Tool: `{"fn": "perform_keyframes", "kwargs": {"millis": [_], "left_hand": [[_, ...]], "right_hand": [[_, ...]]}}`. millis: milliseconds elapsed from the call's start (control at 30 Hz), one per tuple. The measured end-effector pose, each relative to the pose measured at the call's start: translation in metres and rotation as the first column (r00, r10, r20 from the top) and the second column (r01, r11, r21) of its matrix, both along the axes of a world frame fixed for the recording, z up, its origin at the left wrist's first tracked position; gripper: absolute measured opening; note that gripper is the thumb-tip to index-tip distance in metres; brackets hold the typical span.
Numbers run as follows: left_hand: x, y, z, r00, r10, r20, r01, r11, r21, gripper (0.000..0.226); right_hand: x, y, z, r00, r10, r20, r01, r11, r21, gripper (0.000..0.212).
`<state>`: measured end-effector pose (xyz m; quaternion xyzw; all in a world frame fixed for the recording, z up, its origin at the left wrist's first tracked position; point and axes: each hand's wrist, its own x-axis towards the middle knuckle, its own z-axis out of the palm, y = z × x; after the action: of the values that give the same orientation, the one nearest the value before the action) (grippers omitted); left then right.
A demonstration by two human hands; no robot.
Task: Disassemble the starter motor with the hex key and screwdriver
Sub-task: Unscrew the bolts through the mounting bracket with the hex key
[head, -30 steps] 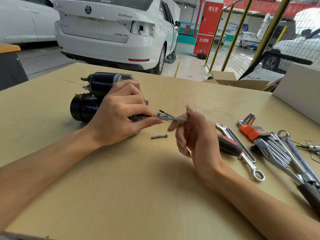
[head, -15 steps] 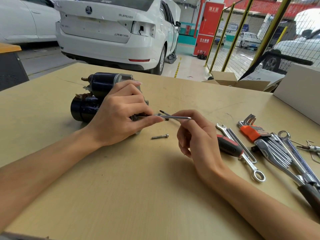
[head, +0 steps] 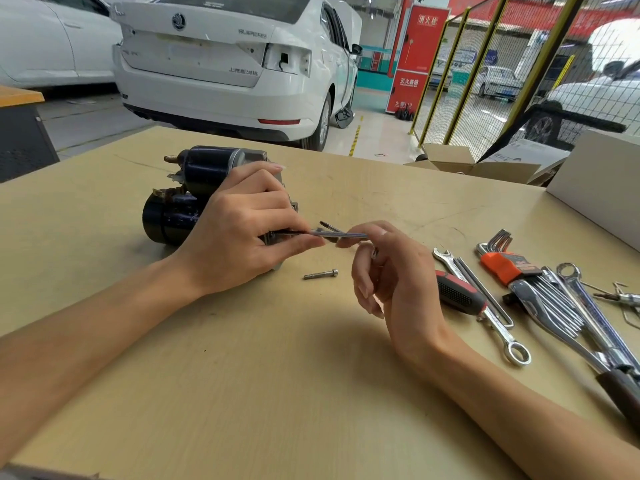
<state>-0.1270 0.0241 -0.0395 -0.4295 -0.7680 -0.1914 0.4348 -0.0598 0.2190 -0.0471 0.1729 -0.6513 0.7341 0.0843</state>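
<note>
The left hand [head: 242, 233] still holds the starter motor [head: 194, 195] on the table [head: 242, 393]. The right hand [head: 391, 271] has turned since before, its fingers now pinching the hex key [head: 343, 234] from above.

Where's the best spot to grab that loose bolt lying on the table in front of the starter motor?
Pinch the loose bolt across the middle of its shank, coming straight down from above. It lies flat on the table, head toward the right, with bare surface on both long sides, so two fingertips probably fit there.
</note>
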Motion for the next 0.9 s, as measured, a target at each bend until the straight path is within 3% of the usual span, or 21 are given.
{"fn": "perform_keyframes", "kwargs": {"millis": [100, 267, 467, 633, 800, 900], "left_hand": [[-0.0002, -0.0001, -0.0008, 1.0, 0.002, 0.0, -0.002, 1.0, -0.006, 0.027], [-0.0004, -0.0003, -0.0013, 1.0, 0.011, 0.01, -0.011, 1.0, -0.001, 0.028], [-0.0007, 0.0004, -0.0009, 0.999, -0.009, 0.041, 0.008, 1.0, 0.013, 0.032], [-0.0006, 0.0008, -0.0001, 0.998, -0.02, 0.052, 0.019, 1.0, 0.023, 0.033], [0.0001, -0.0003, 0.001, 0.999, -0.016, 0.036, 0.016, 1.0, 0.014, 0.036], [0.0004, -0.0001, 0.0013, 1.0, -0.006, 0.03, 0.005, 1.0, 0.007, 0.037]], "right_hand": [[0.0008, 0.0001, 0.0009, 1.0, -0.025, 0.004, 0.025, 0.999, 0.021, 0.024], [0.0032, -0.0011, 0.0008, 0.997, -0.068, 0.021, 0.067, 0.997, 0.033, 0.016], [0.0024, -0.0016, -0.0003, 0.99, -0.142, 0.012, 0.141, 0.987, 0.072, 0.034], [-0.0008, -0.0026, -0.0009, 0.978, -0.198, 0.068, 0.193, 0.978, 0.074, 0.025], [-0.0033, -0.0028, -0.001, 0.989, -0.11, 0.095, 0.112, 0.994, -0.01, 0.051], [-0.0016, -0.0033, -0.0004, 0.998, -0.029, 0.064, 0.029, 0.999, -0.013, 0.05]]}}
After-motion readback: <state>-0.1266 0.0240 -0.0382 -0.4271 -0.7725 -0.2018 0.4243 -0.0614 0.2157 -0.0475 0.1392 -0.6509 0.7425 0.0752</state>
